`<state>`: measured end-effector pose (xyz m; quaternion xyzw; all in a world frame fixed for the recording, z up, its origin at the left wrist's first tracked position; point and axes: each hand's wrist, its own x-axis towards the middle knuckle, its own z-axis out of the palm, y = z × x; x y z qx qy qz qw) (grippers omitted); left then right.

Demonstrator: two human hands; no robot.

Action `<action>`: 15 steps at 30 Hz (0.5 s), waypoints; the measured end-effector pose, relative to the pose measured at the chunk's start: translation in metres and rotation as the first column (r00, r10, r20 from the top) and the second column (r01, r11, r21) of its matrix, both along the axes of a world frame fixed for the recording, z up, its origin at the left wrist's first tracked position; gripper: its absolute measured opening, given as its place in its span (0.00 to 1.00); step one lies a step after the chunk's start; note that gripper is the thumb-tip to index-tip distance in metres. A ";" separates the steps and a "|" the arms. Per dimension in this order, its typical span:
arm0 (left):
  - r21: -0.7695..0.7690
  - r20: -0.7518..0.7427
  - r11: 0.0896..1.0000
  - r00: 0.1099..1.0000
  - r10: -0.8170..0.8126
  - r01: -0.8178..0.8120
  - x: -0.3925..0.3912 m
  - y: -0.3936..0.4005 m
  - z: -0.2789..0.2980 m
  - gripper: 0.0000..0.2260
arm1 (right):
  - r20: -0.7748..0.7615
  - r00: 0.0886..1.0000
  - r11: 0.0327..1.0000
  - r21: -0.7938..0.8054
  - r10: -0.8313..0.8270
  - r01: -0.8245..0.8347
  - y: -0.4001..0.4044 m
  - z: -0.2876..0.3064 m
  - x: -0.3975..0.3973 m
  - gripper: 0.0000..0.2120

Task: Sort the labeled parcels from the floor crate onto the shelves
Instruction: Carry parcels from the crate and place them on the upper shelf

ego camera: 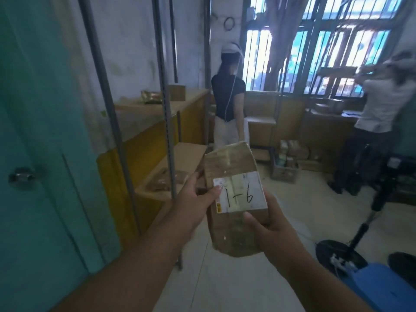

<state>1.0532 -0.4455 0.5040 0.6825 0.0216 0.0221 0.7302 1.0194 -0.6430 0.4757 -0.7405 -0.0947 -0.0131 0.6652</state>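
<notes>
I hold a long brown taped parcel (231,176) in front of me with both hands. Its white label (242,194) reads "1-6" in black marker. My left hand (193,203) grips the parcel's left side, thumb on the label's edge. My right hand (267,230) holds the near right corner from below, thumb on top. The metal-post shelving (177,154) with wooden boards stands to the left, with a few brown parcels (162,181) on its boards. A grey floor crate (284,167) filled with parcels sits farther back on the floor.
A teal door (33,154) fills the left side. One person (229,102) stands with their back to me by the shelves; another person (380,109) works at the right by the window. A black fan stand (337,251) and something blue (382,289) are at the lower right.
</notes>
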 end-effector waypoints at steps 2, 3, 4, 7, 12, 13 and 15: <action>-0.010 0.024 1.000 1.000 -0.002 0.002 0.046 -0.026 0.002 0.20 | 0.055 0.997 0.998 -0.039 -0.053 0.055 -0.023 0.001 0.050 0.28; -0.005 0.033 1.000 0.999 0.003 -0.003 0.068 -0.037 0.005 0.20 | 0.071 0.996 0.997 -0.046 -0.062 0.065 -0.033 0.003 0.076 0.28; 0.008 0.045 1.000 0.999 0.009 -0.009 0.091 -0.045 0.009 0.21 | 0.086 0.994 0.997 -0.045 -0.062 0.066 -0.043 0.007 0.101 0.29; 0.050 0.073 0.998 0.997 0.033 -0.037 0.161 -0.055 0.027 0.20 | 0.137 0.990 0.997 -0.059 -0.031 0.039 -0.063 0.028 0.177 0.28; 0.136 0.132 0.985 0.987 0.090 -0.108 0.274 -0.049 0.054 0.15 | 0.191 0.981 0.997 -0.081 0.027 -0.011 -0.068 0.053 0.298 0.27; 0.150 0.143 0.981 0.985 0.098 -0.119 0.296 -0.047 0.058 0.16 | 0.203 0.979 0.995 -0.099 0.023 -0.003 -0.067 0.055 0.324 0.27; 0.163 0.175 0.977 0.978 0.110 -0.139 0.341 -0.045 0.068 0.20 | 0.233 0.972 0.993 -0.120 0.024 0.004 -0.062 0.061 0.374 0.26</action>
